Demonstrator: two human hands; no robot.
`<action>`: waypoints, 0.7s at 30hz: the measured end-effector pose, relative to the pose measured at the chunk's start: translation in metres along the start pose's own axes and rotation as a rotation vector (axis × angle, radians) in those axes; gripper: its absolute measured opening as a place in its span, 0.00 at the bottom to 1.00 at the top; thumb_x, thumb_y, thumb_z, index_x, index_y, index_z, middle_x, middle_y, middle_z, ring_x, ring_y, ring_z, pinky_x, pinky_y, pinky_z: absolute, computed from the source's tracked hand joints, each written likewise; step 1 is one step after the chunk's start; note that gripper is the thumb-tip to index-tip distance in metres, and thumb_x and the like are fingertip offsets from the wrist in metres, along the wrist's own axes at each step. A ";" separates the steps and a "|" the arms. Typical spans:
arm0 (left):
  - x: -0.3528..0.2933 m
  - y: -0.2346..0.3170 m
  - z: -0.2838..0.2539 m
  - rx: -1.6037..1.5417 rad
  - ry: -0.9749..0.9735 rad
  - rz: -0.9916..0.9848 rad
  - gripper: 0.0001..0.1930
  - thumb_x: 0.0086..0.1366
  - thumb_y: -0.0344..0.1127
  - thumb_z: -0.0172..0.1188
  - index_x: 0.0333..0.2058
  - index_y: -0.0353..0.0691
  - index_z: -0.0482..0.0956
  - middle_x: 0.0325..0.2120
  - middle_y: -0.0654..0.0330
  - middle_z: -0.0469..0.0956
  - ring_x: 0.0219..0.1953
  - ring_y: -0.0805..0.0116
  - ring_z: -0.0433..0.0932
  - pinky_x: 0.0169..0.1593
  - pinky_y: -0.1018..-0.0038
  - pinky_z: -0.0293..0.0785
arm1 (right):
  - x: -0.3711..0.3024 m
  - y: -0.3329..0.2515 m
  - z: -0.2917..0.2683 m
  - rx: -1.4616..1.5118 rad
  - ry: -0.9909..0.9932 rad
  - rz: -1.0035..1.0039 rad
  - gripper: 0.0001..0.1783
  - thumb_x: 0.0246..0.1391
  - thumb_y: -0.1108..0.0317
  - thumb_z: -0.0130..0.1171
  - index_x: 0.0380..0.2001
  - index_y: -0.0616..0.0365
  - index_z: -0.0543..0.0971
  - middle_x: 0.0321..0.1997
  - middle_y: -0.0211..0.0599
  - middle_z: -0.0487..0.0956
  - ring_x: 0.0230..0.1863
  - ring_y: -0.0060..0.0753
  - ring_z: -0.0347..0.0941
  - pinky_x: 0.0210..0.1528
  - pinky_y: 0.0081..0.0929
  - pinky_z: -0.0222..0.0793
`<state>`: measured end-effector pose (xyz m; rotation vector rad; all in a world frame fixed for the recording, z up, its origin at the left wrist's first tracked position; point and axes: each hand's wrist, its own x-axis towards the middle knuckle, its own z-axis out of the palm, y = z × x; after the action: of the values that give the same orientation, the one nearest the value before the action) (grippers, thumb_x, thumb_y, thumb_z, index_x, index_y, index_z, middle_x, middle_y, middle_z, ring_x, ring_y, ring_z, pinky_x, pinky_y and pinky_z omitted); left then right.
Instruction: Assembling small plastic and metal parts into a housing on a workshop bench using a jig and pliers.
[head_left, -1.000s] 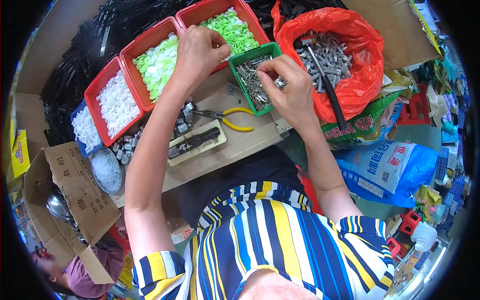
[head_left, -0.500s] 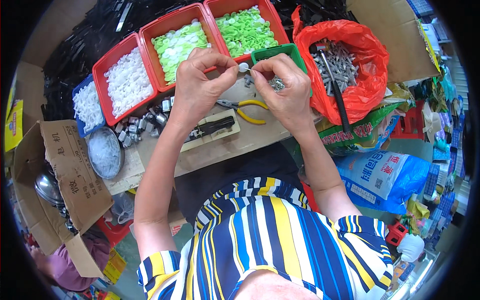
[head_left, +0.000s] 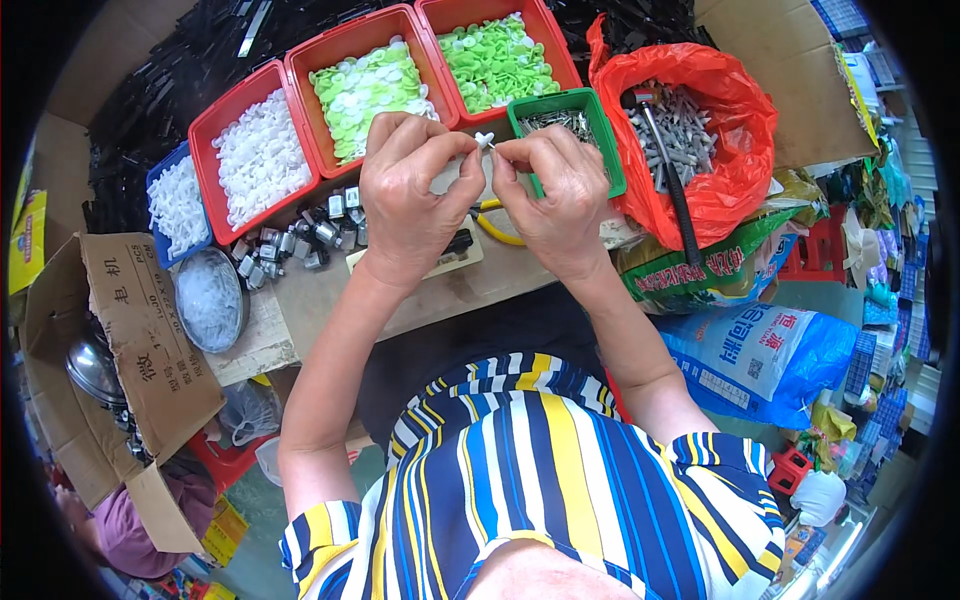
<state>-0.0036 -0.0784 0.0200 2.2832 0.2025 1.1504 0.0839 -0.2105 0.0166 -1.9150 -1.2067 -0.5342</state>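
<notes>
Both hands meet over the tabletop [head_left: 330, 295], fingertips pinched narrow on one small white plastic piece [head_left: 484, 139]: the left hand [head_left: 408, 205] has its grip closed on it from 9 o'clock, the right hand [head_left: 548, 190] from 3 o'clock. Just past the piece, at 12 o'clock, sits the green tray of metal pins [head_left: 570, 122]; the red bins of green caps [head_left: 365, 85] crowd in at 11. Yellow-handled pliers [head_left: 497, 228] lie beneath the hands. At 2 o'clock an orange bag of screws [head_left: 700, 140] walls off that side. Small metal parts [head_left: 300, 235] and a round tin [head_left: 208, 298] fill 9 o'clock. Bare tabletop shows only near the front edge at 7 o'clock.
</notes>
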 end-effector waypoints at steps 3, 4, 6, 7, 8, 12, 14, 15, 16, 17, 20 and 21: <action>-0.004 0.001 0.000 -0.014 -0.003 -0.015 0.07 0.46 0.24 0.69 0.26 0.36 0.83 0.25 0.59 0.77 0.33 0.61 0.74 0.38 0.68 0.72 | -0.002 0.001 0.003 0.223 -0.030 0.169 0.06 0.47 0.74 0.68 0.28 0.56 0.80 0.27 0.32 0.76 0.33 0.33 0.76 0.35 0.30 0.65; -0.004 0.002 0.000 -0.013 -0.004 -0.013 0.07 0.46 0.24 0.69 0.26 0.36 0.83 0.25 0.59 0.77 0.33 0.61 0.74 0.38 0.68 0.72 | -0.002 0.001 0.003 0.392 -0.040 0.288 0.06 0.48 0.74 0.69 0.29 0.58 0.80 0.28 0.32 0.77 0.33 0.31 0.77 0.34 0.28 0.66; -0.006 0.002 -0.001 -0.008 0.004 -0.017 0.07 0.46 0.24 0.69 0.26 0.36 0.83 0.25 0.60 0.77 0.33 0.62 0.73 0.38 0.68 0.72 | -0.002 0.007 0.006 0.478 -0.052 0.317 0.05 0.49 0.74 0.69 0.29 0.58 0.81 0.30 0.32 0.78 0.33 0.27 0.77 0.34 0.26 0.68; -0.005 0.003 -0.001 -0.009 0.002 -0.015 0.07 0.46 0.24 0.69 0.26 0.36 0.83 0.25 0.60 0.77 0.33 0.62 0.73 0.38 0.68 0.72 | -0.001 0.011 0.006 0.558 -0.062 0.347 0.05 0.50 0.74 0.70 0.29 0.58 0.81 0.32 0.31 0.80 0.33 0.23 0.78 0.33 0.24 0.70; -0.006 0.003 -0.001 -0.012 0.001 -0.019 0.07 0.46 0.24 0.70 0.27 0.36 0.83 0.25 0.60 0.77 0.33 0.62 0.73 0.38 0.68 0.72 | -0.003 0.015 0.008 0.558 -0.061 0.348 0.05 0.50 0.74 0.70 0.29 0.58 0.81 0.32 0.31 0.80 0.33 0.23 0.78 0.33 0.24 0.70; -0.009 0.002 -0.006 -0.027 -0.002 -0.023 0.07 0.47 0.24 0.70 0.27 0.37 0.83 0.24 0.60 0.77 0.33 0.63 0.73 0.37 0.67 0.71 | -0.005 0.015 0.010 1.045 -0.173 0.563 0.05 0.55 0.74 0.67 0.34 0.61 0.80 0.38 0.31 0.81 0.37 0.19 0.78 0.38 0.21 0.76; -0.011 0.004 -0.012 -0.021 -0.015 -0.038 0.06 0.48 0.24 0.70 0.28 0.37 0.84 0.25 0.60 0.77 0.34 0.63 0.73 0.38 0.69 0.71 | -0.003 0.011 0.006 1.171 -0.224 0.622 0.06 0.57 0.74 0.66 0.36 0.63 0.80 0.40 0.32 0.81 0.38 0.19 0.78 0.41 0.21 0.77; -0.012 0.005 -0.015 -0.017 -0.030 -0.050 0.06 0.49 0.23 0.69 0.28 0.37 0.84 0.25 0.61 0.78 0.34 0.64 0.74 0.39 0.70 0.71 | -0.002 0.010 0.005 1.219 -0.223 0.633 0.07 0.58 0.75 0.65 0.38 0.64 0.79 0.40 0.33 0.81 0.39 0.20 0.79 0.43 0.20 0.78; -0.014 0.005 -0.016 -0.015 -0.027 -0.053 0.06 0.49 0.23 0.69 0.28 0.37 0.84 0.25 0.61 0.78 0.34 0.64 0.74 0.39 0.70 0.71 | -0.001 0.009 0.004 1.266 -0.221 0.645 0.08 0.59 0.75 0.64 0.40 0.66 0.79 0.39 0.34 0.81 0.39 0.21 0.79 0.44 0.20 0.78; -0.015 0.005 -0.018 -0.038 -0.037 -0.059 0.06 0.49 0.23 0.69 0.28 0.37 0.84 0.25 0.60 0.78 0.35 0.63 0.74 0.39 0.70 0.71 | -0.003 0.006 0.006 1.240 -0.206 0.657 0.07 0.59 0.76 0.64 0.40 0.67 0.79 0.38 0.34 0.82 0.38 0.22 0.80 0.44 0.21 0.79; -0.023 0.001 -0.023 -0.075 -0.042 -0.066 0.07 0.48 0.24 0.70 0.29 0.37 0.84 0.26 0.59 0.77 0.35 0.63 0.74 0.38 0.69 0.71 | -0.009 0.006 0.007 1.020 -0.308 0.562 0.07 0.58 0.77 0.64 0.39 0.67 0.80 0.36 0.34 0.82 0.37 0.21 0.80 0.43 0.20 0.79; -0.027 -0.001 -0.025 -0.093 -0.040 -0.063 0.09 0.47 0.25 0.71 0.30 0.37 0.84 0.26 0.59 0.77 0.34 0.63 0.73 0.37 0.68 0.71 | -0.010 0.003 0.008 1.031 -0.307 0.570 0.05 0.58 0.77 0.64 0.38 0.66 0.81 0.36 0.33 0.83 0.37 0.21 0.81 0.42 0.20 0.78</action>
<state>-0.0394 -0.0771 0.0127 2.2007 0.2000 1.0599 0.0815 -0.2104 0.0036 -1.3160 -0.7804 0.6129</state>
